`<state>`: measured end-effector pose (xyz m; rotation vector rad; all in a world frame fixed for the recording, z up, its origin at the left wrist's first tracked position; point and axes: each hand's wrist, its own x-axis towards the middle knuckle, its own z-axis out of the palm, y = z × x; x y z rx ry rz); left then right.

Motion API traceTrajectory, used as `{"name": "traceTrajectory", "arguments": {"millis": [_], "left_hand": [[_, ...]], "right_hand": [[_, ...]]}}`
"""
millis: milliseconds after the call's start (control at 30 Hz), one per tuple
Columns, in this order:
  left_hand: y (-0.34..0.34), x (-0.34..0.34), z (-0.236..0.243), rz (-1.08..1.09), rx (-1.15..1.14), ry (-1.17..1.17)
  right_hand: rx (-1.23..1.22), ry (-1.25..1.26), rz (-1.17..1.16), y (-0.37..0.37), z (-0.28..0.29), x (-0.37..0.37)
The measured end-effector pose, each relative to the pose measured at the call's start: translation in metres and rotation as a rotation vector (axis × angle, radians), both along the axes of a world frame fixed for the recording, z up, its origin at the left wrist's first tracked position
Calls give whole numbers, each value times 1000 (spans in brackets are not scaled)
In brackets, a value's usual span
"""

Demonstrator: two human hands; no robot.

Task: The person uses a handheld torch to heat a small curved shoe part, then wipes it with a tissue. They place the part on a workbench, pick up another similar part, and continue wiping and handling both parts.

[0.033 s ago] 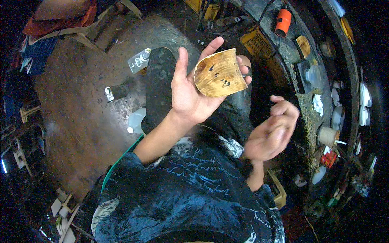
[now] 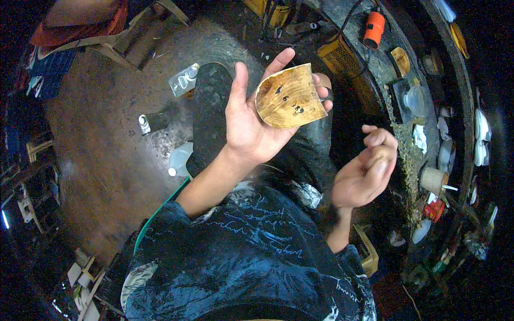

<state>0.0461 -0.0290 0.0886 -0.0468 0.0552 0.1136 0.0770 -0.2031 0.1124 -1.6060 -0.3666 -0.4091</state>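
Observation:
On the upturned palm of my left hand [image 2: 251,123] rests a curved piece of wood [image 2: 292,99]. It is tan and brown, with one rounded end, a pale rim and dark handwritten marks on its face. The thumb and index finger stretch away from it, while the other fingertips come round its far right edge. To the right, apart from the wood, my right hand [image 2: 367,168] hangs in the air with loosely bent fingers, slightly blurred. I see nothing held in it.
A workbench [image 2: 393,85] on the right carries an orange cylindrical tool [image 2: 374,30], another wooden piece [image 2: 400,61] and a clear plastic container [image 2: 416,101]. On the floor to the left are a translucent jug [image 2: 182,156] and a can [image 2: 143,124]. A yellow crate [image 2: 340,56] stands beyond.
My right hand has shifted slightly to the right and is less blurred. My left hand and the wooden piece have barely moved.

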Motion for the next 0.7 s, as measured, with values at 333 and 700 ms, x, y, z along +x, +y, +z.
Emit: {"name": "traceTrajectory", "arguments": {"millis": [333,700], "left_hand": [[-8,-12,18,44,342,126],[-17,-19,15,110,727,244]], "right_hand": [[20,242,209,15,0,5],[-207,123,78,39,9,7]]}}
